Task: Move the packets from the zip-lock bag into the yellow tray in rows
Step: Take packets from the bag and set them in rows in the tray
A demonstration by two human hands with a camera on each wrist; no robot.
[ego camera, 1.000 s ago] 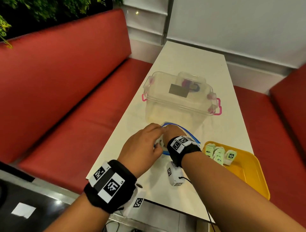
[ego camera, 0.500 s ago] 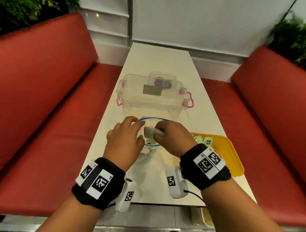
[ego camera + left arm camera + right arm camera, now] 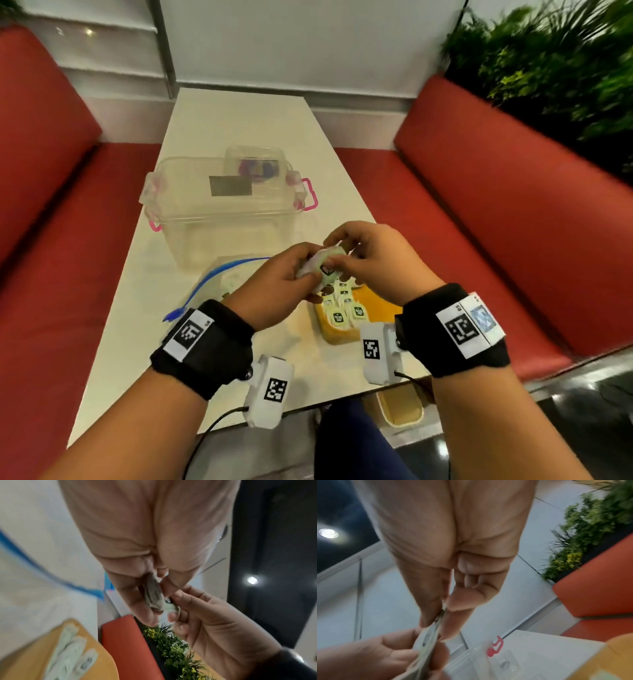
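1. Both hands meet in the air above the yellow tray (image 3: 342, 337), which sits at the near right of the white table (image 3: 219, 116).
2. The left hand (image 3: 274, 291) curls its fingers round a small bunch of pale green packets (image 3: 323, 269). The left wrist view shows what the head view hides: the thumb and fingers clamp the bunch (image 3: 154, 595) edge-on, with several packets pressed flat together.
3. The right hand (image 3: 376, 260) pinches the same bunch from the other side. The right wrist view shows thumb and forefinger closed on the thin edge of a packet (image 3: 433, 626), with the other fingers folded into the palm.
4. Under the hands, the tray holds more packets (image 3: 346, 308), laid close together at its left end; the head view shows dark labels on them, which blur in the left wrist view.
5. Left of the tray, the zip-lock bag (image 3: 219, 277) lies flat on the table with its blue seal open.
6. Beyond the bag and tray stands a clear lidded box (image 3: 222, 205) with pink latches.
7. Red benches (image 3: 513, 212) flank the table, and green plants (image 3: 548, 68) rise behind the right one.
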